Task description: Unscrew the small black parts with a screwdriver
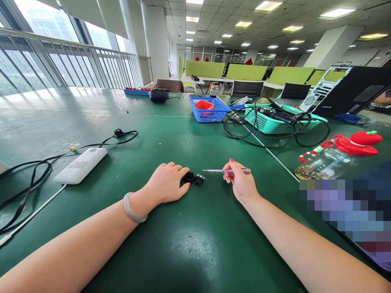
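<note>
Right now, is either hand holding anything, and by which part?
Right hand holds a screwdriver by its handle. Left hand partly covers a black piece; grip unclear.

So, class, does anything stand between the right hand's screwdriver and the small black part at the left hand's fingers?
Nothing visible does: green tabletop shows in the narrow gap between the screwdriver and the black part.

green tabletop (171,134), bright windows (45,18) at left, pale blinds (113,16) partly lowered, metal railing (76,43), white column (332,44) at right, tiled ceiling (220,14) with lit panels (268,5), lime desk dividers (204,69), black chairs (247,88) beyond
</note>
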`<state>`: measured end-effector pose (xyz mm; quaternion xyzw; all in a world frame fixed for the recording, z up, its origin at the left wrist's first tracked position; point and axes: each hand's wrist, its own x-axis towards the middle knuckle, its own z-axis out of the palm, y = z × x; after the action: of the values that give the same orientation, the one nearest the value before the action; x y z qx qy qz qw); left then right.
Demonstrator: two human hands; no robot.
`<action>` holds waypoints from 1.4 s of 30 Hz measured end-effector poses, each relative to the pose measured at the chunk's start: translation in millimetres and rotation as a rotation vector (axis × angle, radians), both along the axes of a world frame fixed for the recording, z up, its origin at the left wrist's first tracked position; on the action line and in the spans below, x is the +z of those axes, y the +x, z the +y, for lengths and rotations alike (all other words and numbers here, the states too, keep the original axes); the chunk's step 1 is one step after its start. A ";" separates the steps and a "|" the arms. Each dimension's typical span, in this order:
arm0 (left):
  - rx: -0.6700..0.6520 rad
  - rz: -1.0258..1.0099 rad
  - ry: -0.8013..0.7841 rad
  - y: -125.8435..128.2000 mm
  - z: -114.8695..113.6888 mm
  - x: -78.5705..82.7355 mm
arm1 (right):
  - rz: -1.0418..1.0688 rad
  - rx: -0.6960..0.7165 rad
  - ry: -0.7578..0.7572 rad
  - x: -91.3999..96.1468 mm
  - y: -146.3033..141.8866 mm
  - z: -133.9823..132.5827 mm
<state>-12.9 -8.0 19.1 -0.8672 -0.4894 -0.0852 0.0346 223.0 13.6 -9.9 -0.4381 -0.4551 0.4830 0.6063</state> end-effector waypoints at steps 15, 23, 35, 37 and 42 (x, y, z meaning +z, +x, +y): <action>-0.268 -0.244 -0.204 20.5 0.3 -11.2 | 0.005 -0.016 0.008 -2.8 -1.2 1.0; -0.298 -0.289 -0.265 12.5 -11.6 -6.0 | 0.027 -0.011 0.019 -0.5 -2.2 0.5; 0.116 -0.146 -0.192 -135.8 -68.6 0.4 | 0.020 0.030 0.006 -3.5 -1.1 -0.3; 0.236 -0.089 -0.171 -169.3 -76.0 2.2 | 0.014 0.044 0.001 -3.3 -1.4 -0.6; 0.424 -0.080 -0.061 -221.0 -93.3 8.1 | -0.007 0.050 0.019 -2.3 -3.2 -0.1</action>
<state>-233.8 -101.4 27.2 -0.7414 -0.6642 -0.0956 0.0058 219.8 13.5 -12.1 -0.4225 -0.4723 0.4922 0.5968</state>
